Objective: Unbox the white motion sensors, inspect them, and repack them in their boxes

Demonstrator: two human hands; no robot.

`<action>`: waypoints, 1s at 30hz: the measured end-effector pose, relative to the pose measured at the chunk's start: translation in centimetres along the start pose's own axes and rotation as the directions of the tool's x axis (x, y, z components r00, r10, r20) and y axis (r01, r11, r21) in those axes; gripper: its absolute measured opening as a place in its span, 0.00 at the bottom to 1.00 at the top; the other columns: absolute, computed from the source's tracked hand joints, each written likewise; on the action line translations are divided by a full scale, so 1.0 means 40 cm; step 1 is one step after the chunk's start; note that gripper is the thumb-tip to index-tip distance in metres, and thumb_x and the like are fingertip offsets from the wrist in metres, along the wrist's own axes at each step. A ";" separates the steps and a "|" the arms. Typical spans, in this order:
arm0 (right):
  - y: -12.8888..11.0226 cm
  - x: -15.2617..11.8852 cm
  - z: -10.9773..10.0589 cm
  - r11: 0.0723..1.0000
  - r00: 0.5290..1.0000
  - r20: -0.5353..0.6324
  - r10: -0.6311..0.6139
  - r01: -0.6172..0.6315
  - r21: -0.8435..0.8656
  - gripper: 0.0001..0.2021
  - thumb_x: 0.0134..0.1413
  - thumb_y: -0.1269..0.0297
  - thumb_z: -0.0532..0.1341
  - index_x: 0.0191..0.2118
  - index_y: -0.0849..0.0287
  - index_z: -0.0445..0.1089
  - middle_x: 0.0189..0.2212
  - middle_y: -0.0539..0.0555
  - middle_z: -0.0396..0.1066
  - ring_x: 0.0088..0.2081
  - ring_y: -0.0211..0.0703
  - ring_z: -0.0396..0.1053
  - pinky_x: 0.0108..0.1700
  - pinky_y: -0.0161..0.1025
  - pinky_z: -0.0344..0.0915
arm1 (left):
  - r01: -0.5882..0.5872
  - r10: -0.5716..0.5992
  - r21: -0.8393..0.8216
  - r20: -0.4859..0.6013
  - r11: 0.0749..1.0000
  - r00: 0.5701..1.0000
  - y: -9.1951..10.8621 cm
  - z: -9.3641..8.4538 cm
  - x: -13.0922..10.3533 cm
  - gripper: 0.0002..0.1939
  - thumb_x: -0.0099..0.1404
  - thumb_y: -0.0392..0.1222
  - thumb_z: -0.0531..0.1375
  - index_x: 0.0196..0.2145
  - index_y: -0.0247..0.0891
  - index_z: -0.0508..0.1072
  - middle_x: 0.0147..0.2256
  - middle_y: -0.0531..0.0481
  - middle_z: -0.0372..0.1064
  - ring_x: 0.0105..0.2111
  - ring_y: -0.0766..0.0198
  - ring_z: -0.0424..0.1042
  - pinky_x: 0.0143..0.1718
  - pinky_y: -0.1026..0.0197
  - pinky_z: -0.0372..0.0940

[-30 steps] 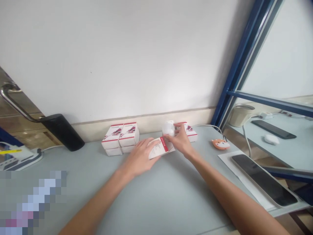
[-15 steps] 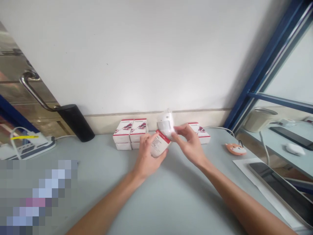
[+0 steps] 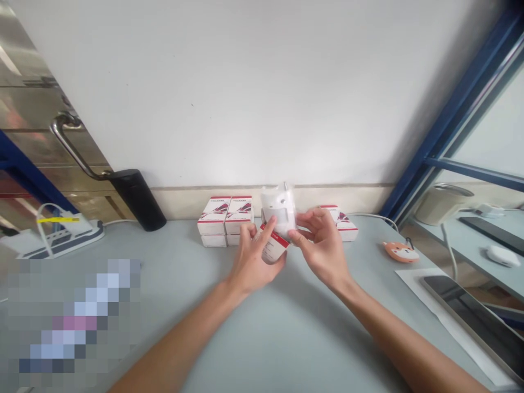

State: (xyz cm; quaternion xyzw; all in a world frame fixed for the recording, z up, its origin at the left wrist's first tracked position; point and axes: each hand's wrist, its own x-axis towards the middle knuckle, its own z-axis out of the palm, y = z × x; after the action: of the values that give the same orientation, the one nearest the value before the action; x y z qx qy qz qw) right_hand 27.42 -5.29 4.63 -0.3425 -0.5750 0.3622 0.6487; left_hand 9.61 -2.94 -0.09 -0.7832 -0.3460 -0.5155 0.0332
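My left hand [image 3: 252,262] is wrapped round a small white box [image 3: 273,251] with a red band and printed text, tilted above the table. Its index finger reaches up against a white motion detector [image 3: 278,210] in a clear plastic bag. The detector stands upright just above the box's top end; whether its lower edge is still inside the box is hidden. My right hand [image 3: 323,243] pinches the bagged detector at its lower right side between thumb and fingers.
Stacked red-and-white boxes [image 3: 226,218] stand behind my left hand, and more boxes [image 3: 346,226] behind my right. A black cylinder [image 3: 137,199] and power strip [image 3: 61,240] are at left. An orange animal-face case [image 3: 401,251] and phone [image 3: 470,314] on paper lie at right.
The detector has turned more upright and faces me more squarely. My left index finger has stretched out onto it. The whole view has shifted slightly, moving the surroundings rightward.
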 end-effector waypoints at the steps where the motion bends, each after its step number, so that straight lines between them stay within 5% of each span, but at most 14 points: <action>1: 0.000 -0.001 0.002 1.000 1.000 -0.006 -0.011 0.011 0.000 0.17 0.58 0.60 0.72 0.44 0.49 0.62 0.46 0.52 0.76 0.53 0.48 0.76 0.50 0.49 0.78 | -0.023 0.023 0.004 -0.007 1.000 1.000 -0.001 0.000 0.001 0.53 0.60 0.38 0.69 0.75 0.58 0.47 0.43 0.47 0.52 0.46 0.54 0.64 0.46 0.49 0.75; 7: 0.003 0.004 -0.008 0.996 0.999 0.041 -0.012 0.016 -0.092 0.21 0.54 0.57 0.74 0.49 0.48 0.66 0.49 0.52 0.74 0.50 0.49 0.77 0.51 0.51 0.79 | -0.095 0.097 0.152 -0.008 0.984 0.995 -0.003 -0.013 0.016 0.54 0.60 0.39 0.70 0.74 0.66 0.46 0.50 0.46 0.51 0.44 0.57 0.68 0.38 0.52 0.77; 11: -0.006 0.003 -0.015 0.964 0.986 0.115 -0.125 0.148 -0.222 0.15 0.58 0.57 0.73 0.47 0.48 0.70 0.46 0.51 0.76 0.48 0.48 0.77 0.52 0.50 0.78 | -0.097 0.088 0.191 0.057 0.977 0.995 0.009 -0.035 0.033 0.47 0.61 0.37 0.68 0.70 0.68 0.55 0.56 0.46 0.46 0.42 0.62 0.72 0.41 0.49 0.79; 14: -0.013 0.003 -0.018 0.899 0.955 0.216 -0.204 0.270 -0.346 0.10 0.62 0.57 0.70 0.45 0.50 0.71 0.44 0.51 0.77 0.45 0.48 0.77 0.53 0.52 0.77 | -0.089 0.071 0.183 0.104 0.979 0.992 0.012 -0.042 0.040 0.42 0.61 0.36 0.68 0.67 0.65 0.60 0.58 0.46 0.45 0.42 0.62 0.73 0.42 0.48 0.81; 19: 0.012 -0.001 -0.021 0.718 0.900 0.281 -0.334 0.436 -0.542 0.06 0.68 0.57 0.65 0.46 0.51 0.71 0.57 0.60 0.70 0.56 0.55 0.73 0.56 0.54 0.73 | -0.048 0.038 0.170 0.060 0.984 0.997 0.005 -0.035 0.040 0.37 0.62 0.37 0.68 0.65 0.58 0.63 0.59 0.45 0.43 0.45 0.60 0.73 0.44 0.47 0.81; 22: 0.032 -0.008 -0.019 0.616 0.853 0.335 -0.401 0.522 -0.590 0.04 0.72 0.61 0.60 0.46 0.52 0.71 0.51 0.60 0.71 0.49 0.50 0.74 0.50 0.50 0.73 | -0.030 0.020 0.170 0.058 0.985 0.998 -0.002 -0.033 0.038 0.37 0.62 0.37 0.67 0.66 0.57 0.62 0.59 0.44 0.44 0.44 0.61 0.73 0.44 0.48 0.80; 27: 0.036 -0.011 -0.020 0.531 0.799 0.482 -0.359 0.600 -0.599 0.13 0.71 0.58 0.61 0.56 0.53 0.68 0.52 0.61 0.73 0.53 0.55 0.73 0.53 0.53 0.70 | 0.024 -0.041 0.178 0.092 0.984 0.995 -0.021 -0.043 0.038 0.40 0.63 0.43 0.69 0.68 0.56 0.60 0.59 0.42 0.44 0.40 0.63 0.71 0.41 0.49 0.80; 30: 0.035 -0.006 -0.019 0.509 0.819 0.463 -0.339 0.574 -0.642 0.11 0.72 0.60 0.59 0.57 0.50 0.68 0.52 0.60 0.73 0.52 0.55 0.73 0.53 0.53 0.69 | 0.037 -0.064 0.201 0.129 0.979 0.990 -0.023 -0.051 0.042 0.40 0.62 0.42 0.69 0.68 0.56 0.61 0.59 0.42 0.44 0.37 0.66 0.71 0.42 0.47 0.80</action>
State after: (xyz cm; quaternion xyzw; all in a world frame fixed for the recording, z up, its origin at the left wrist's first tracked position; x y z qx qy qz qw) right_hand 28.04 -4.80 3.21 -0.3610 -0.8265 -0.0546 0.4284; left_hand 7.86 -2.23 2.01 -0.7999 -0.4169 -0.4252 0.0746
